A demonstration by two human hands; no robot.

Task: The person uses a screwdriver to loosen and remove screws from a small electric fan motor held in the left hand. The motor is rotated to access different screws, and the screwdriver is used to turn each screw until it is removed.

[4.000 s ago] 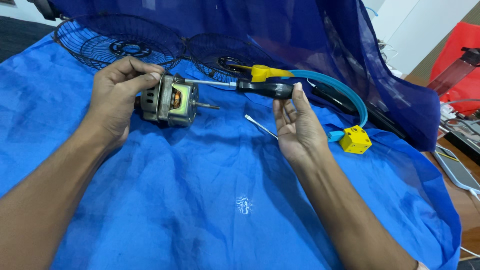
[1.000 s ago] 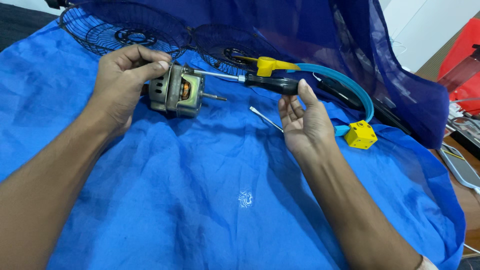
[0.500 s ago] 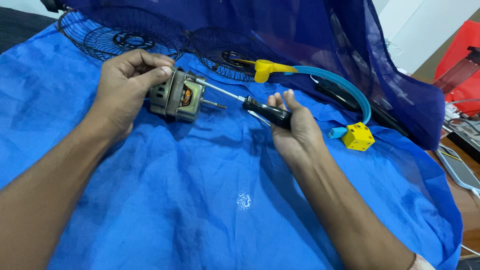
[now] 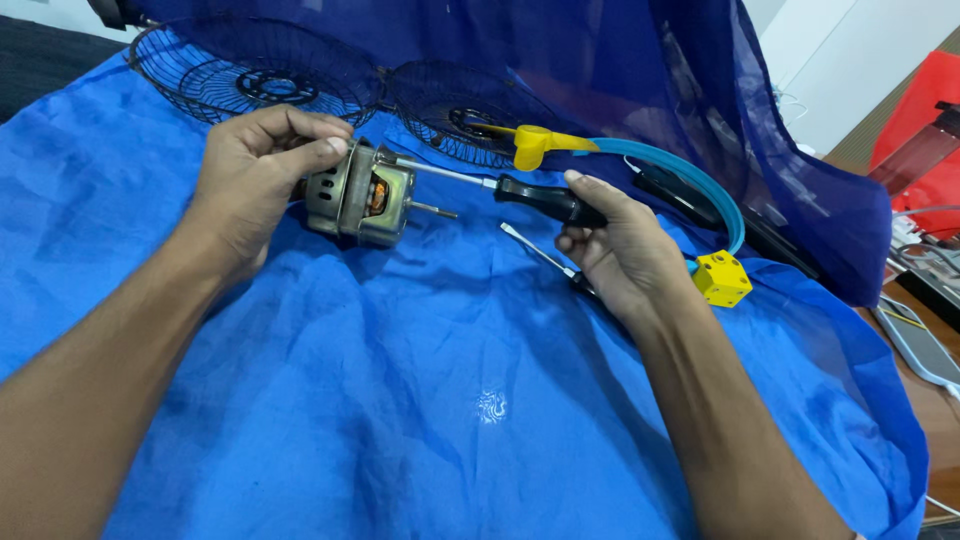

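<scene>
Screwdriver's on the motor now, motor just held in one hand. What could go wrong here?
1. The black-handled screwdriver meets the small metal fan motor at an angle; its tip could slip toward the left hand.
2. The motor is held off the blue cloth, unbraced, and may twist.
3. A second thin screwdriver lies under the right hand and could snag.

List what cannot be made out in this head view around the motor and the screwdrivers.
- Screwdriver tip: hidden where it meets the motor.
- Motor's rear end: covered by the left hand.
- Second screwdriver: its handle lies under the right hand.
- Fan guards: tops covered by the dark blue cloth.
- Things on the table at right: cut off by the edge.
</scene>
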